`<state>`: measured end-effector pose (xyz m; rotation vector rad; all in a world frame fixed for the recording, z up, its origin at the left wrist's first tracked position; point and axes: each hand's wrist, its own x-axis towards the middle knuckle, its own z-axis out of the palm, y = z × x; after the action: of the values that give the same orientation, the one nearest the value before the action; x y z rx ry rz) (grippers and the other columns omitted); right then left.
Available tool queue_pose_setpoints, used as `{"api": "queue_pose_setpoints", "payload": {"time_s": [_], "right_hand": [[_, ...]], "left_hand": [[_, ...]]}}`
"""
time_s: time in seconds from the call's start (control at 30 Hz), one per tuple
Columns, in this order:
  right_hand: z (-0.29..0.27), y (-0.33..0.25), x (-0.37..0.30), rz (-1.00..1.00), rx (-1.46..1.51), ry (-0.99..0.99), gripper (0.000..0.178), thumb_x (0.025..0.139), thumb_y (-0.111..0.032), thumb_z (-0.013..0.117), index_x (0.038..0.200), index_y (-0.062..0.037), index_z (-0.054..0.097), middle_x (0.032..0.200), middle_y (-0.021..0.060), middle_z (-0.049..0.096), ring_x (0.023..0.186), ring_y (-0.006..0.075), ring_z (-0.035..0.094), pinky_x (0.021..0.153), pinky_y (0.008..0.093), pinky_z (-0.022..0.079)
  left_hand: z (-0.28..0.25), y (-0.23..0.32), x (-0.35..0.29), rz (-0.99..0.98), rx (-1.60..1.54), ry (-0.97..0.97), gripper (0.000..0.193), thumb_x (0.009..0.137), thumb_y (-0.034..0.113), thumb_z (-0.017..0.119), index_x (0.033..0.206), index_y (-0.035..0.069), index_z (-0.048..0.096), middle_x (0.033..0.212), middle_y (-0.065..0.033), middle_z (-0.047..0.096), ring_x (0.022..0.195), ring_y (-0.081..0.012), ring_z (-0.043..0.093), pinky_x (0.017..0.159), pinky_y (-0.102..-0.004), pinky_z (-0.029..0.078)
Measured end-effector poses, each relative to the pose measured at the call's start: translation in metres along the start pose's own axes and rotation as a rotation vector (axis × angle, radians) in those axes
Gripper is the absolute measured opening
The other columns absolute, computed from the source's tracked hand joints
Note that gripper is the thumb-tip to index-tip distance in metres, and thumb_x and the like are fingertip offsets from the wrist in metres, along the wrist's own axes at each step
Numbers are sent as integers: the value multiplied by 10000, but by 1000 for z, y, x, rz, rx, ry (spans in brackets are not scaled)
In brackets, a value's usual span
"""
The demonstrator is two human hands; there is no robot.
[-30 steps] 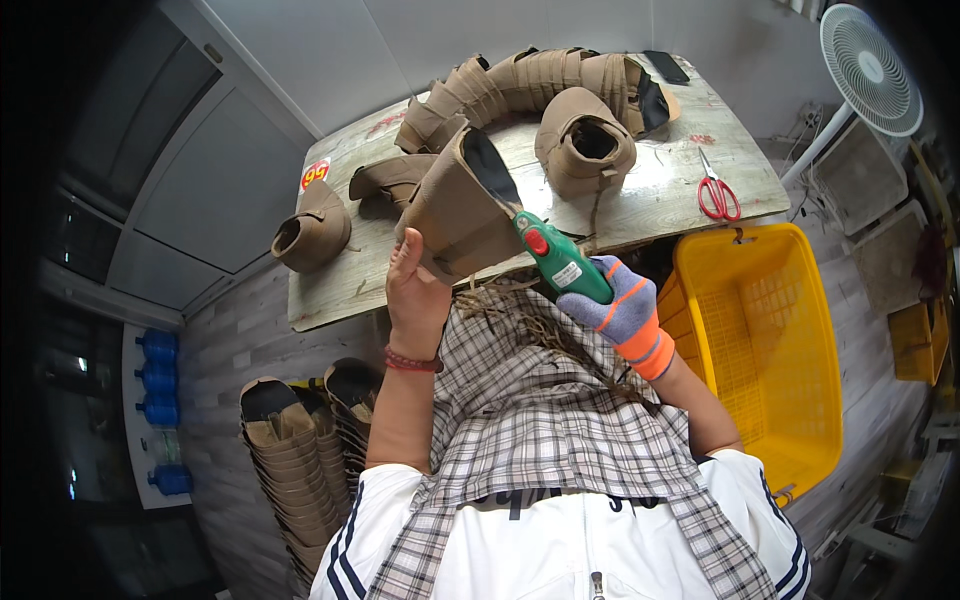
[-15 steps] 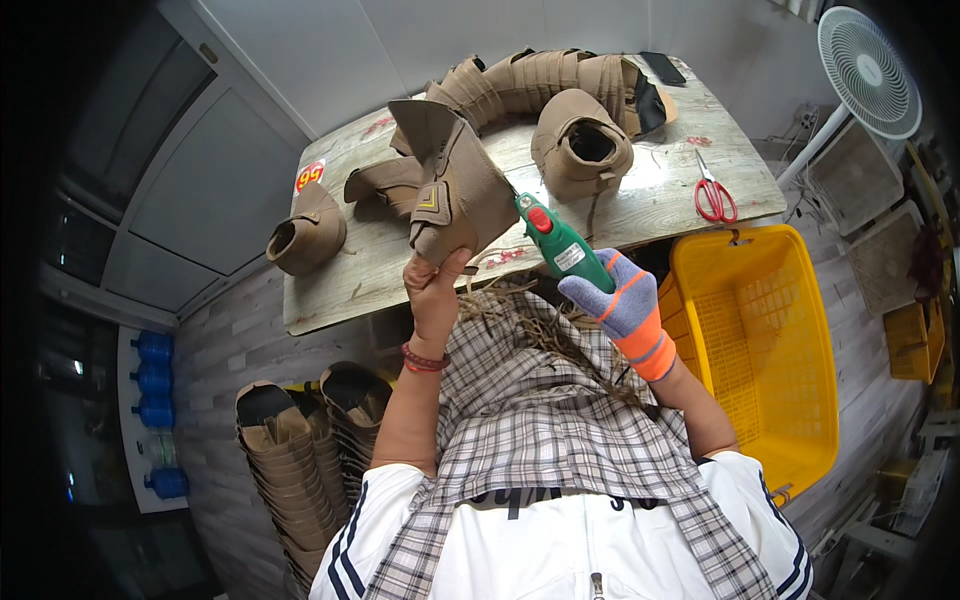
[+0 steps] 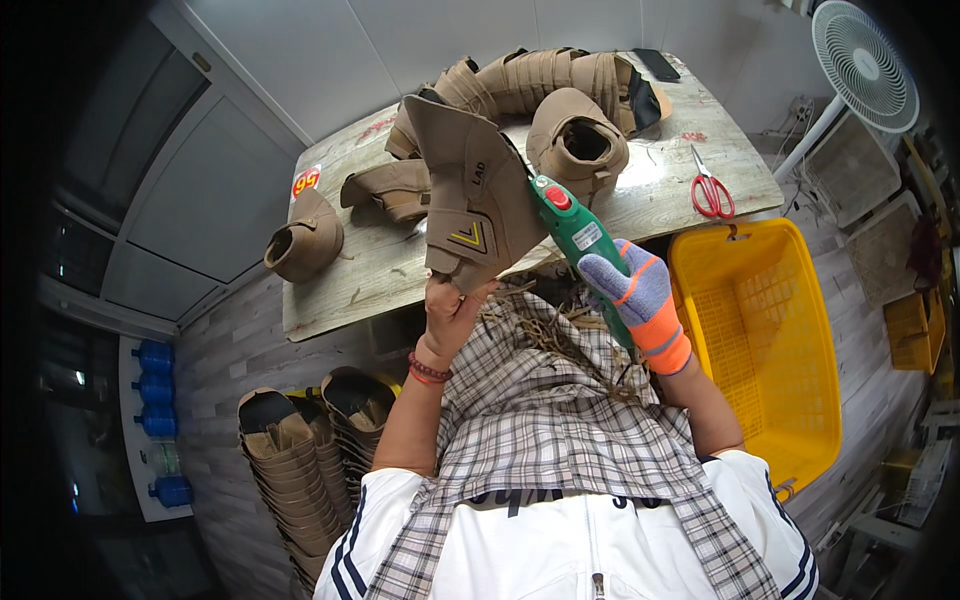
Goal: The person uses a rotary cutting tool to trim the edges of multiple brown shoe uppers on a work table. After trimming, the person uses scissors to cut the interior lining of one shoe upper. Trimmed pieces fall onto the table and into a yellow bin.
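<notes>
Head view: My left hand point(image 3: 455, 318) pinches the lower end of a brown shoe upper point(image 3: 480, 185), raised at the near side of the table point(image 3: 365, 295). My right hand point(image 3: 637, 292), gloved, is wrapped around a green handheld tool point(image 3: 578, 228), its tip at the upper's right edge; contact cannot be confirmed. Status, by judgement: this upper is in process, not complete. Loose strips point(image 3: 548, 332) on my apron point(image 3: 560, 430) suggest material already removed. Finished and unfinished pieces cannot be distinguished among the table row point(image 3: 540, 82) and floor stacks point(image 3: 290, 465).
</notes>
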<state>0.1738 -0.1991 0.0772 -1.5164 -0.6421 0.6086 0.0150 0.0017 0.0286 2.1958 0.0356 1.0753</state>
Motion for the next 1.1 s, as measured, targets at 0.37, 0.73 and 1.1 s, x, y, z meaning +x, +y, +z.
{"api": "queue_pose_setpoints", "payload": {"time_s": [0.37, 0.73, 1.1], "right_hand": [[-8, -14, 7, 80, 225, -21, 343, 858, -359, 723, 895, -32, 628, 675, -19, 583, 557, 57, 531, 499, 216, 406], [-32, 26, -9, 48, 96, 93, 322, 882, -348, 680, 894, -36, 598, 658, 16, 553, 540, 97, 524, 500, 239, 398], [-29, 39, -19, 79, -42, 105, 347, 896, -347, 655, 972, -13, 597, 671, 27, 558, 536, 107, 526, 494, 243, 401]], "left_hand": [[-25, 16, -11, 118, 105, -211, 121, 792, 62, 731, 885, -15, 723, 913, -167, 705, 812, -299, 673, 723, -386, 515], [-260, -23, 15, -130, 975, -22, 182, 738, 116, 726, 783, -22, 617, 895, -143, 620, 957, -339, 527, 888, -447, 409], [-217, -123, 49, -68, 1209, 237, 184, 730, 51, 719, 860, 31, 592, 900, -129, 583, 939, -302, 548, 820, -415, 468]]}}
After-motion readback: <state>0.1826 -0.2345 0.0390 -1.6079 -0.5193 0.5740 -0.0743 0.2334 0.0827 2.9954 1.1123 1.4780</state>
